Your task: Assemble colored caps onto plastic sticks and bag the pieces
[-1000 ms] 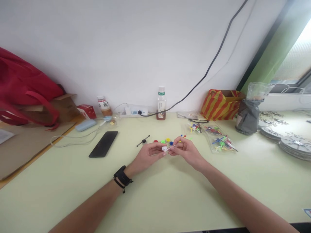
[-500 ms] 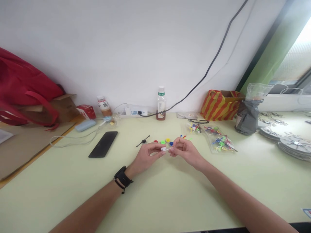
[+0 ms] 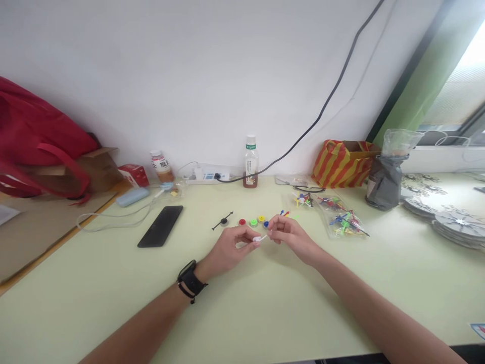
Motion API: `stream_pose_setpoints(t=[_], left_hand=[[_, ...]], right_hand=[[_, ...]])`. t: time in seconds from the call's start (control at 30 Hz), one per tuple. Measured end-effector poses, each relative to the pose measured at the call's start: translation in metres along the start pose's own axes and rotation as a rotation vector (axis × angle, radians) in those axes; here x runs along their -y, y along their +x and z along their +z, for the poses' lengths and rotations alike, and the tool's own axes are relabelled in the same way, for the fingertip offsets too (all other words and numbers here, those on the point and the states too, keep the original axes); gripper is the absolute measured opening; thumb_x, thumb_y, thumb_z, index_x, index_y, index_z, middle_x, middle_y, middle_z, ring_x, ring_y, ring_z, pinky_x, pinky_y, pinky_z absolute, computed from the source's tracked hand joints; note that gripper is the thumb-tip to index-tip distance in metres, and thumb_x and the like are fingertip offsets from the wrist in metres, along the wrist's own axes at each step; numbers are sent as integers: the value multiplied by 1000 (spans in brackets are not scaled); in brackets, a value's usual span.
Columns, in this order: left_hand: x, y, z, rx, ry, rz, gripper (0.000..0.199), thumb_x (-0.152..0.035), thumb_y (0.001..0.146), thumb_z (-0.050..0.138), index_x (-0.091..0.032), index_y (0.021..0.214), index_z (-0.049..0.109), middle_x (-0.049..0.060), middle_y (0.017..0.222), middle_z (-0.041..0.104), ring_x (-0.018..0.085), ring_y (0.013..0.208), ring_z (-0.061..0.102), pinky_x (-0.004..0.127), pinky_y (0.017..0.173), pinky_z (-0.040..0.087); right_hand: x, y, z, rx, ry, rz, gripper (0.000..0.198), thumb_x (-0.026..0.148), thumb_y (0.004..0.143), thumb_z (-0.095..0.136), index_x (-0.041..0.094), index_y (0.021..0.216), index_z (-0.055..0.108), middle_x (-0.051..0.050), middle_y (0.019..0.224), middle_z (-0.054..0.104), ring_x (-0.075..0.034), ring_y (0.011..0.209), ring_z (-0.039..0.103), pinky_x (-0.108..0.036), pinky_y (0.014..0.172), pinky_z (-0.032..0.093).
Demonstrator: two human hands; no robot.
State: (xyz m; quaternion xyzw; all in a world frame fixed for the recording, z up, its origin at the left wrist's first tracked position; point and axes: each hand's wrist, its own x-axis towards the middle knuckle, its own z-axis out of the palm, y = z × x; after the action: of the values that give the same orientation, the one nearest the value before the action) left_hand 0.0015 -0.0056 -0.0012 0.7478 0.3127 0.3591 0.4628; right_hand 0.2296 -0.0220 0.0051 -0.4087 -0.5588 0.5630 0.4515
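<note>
Pinched between the thumb and fingers of my left hand (image 3: 235, 246) is a small white round spinner base (image 3: 256, 239). From it a thin white arrow (image 3: 264, 237) points to the right, and the fingertips of my right hand (image 3: 290, 236) close on its far end. Just beyond my hands lie a red base (image 3: 242, 222), a green base (image 3: 253, 222), a yellow base (image 3: 261, 219) and a blue base (image 3: 266, 224) partly covered by my right fingers. A black spinner (image 3: 224, 221) with its arrow on rests left of them. Blue and red arrows (image 3: 284, 213) show behind my right hand.
Clear bags of coloured spinner parts (image 3: 345, 222) lie to the right, before a striped bag (image 3: 341, 164) and stacked discs (image 3: 460, 227). A phone (image 3: 161, 226) is at left. By the wall stand a drink bottle (image 3: 250, 164) and a power strip (image 3: 208, 173).
Both hands have come slightly nearer to me and a little apart, and more of the white arrow shows between them. The tilt of the white piece has changed slightly.
</note>
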Motion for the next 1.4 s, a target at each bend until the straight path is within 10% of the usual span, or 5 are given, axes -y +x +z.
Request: stream_pose_setpoints(t=[0.6,0.83,1.07,1.23,1.4], left_hand=[[3,6,-7,-88,-390,-155,30,-32,78,87,-15,100,77,7,103,72,21,99,69,39,94,58],[2,7,-12,-117,-389,-143,30,-34,80,86,-16,102,76,8,105,74,19,89,70,36,87,58],[1,7,-11,-105,-418,-138,30,-33,79,87,-16,101,77,8,101,76,18,88,70,34,85,57],[1,7,-12,-116,-406,-166,32,-34,78,87,-15,102,77,8,97,76,19,87,72,37,88,58],[1,7,-12,-102,-402,-172,33,-35,79,87,-15,104,77,8,100,76,20,89,72,37,88,58]], right_hand=[[-3,-9,2,-130,-411,-355,58,44,96,61,32,150,45,-1,93,58,-14,61,46,-30,56,41],[0,-11,12,118,-310,-198,57,56,101,45,21,57,49,1,57,39,-15,56,38,-33,58,35],[0,-13,15,-97,-263,-285,55,53,92,66,31,140,51,-2,97,60,-15,65,49,-31,62,43],[0,-11,13,37,-226,-179,62,62,101,42,22,55,48,0,59,45,-15,57,42,-34,61,38],[0,-9,13,7,-212,-202,42,60,95,60,23,75,54,0,70,52,-16,63,46,-31,60,38]])
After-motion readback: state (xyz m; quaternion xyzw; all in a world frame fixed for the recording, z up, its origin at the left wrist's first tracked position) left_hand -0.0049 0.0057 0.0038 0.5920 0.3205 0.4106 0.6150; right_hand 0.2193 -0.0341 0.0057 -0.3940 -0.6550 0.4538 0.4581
